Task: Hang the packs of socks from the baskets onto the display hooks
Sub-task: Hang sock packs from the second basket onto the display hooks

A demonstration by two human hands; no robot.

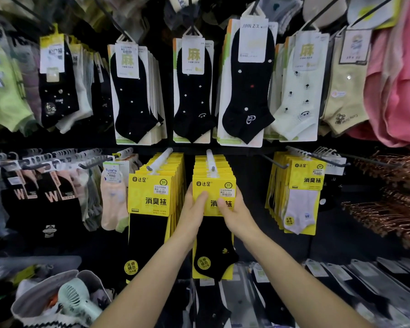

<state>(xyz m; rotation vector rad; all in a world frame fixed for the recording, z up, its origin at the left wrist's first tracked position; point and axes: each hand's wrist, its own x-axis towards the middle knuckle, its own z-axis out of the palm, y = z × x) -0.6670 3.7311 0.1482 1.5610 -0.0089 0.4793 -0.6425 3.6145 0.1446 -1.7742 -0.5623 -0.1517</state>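
The sock pack hangs at the front of the centre display hook, against a full stack of identical packs. Its long axis is vertical, its printed face is toward the camera, and the sock toe points down and right.

The left hand and right hand each pinch 1 side edge of the header card, thumb on the front. This pack appears hung, and release remains. The basket at lower left holds mixed items. Remaining packs cannot be confirmed.
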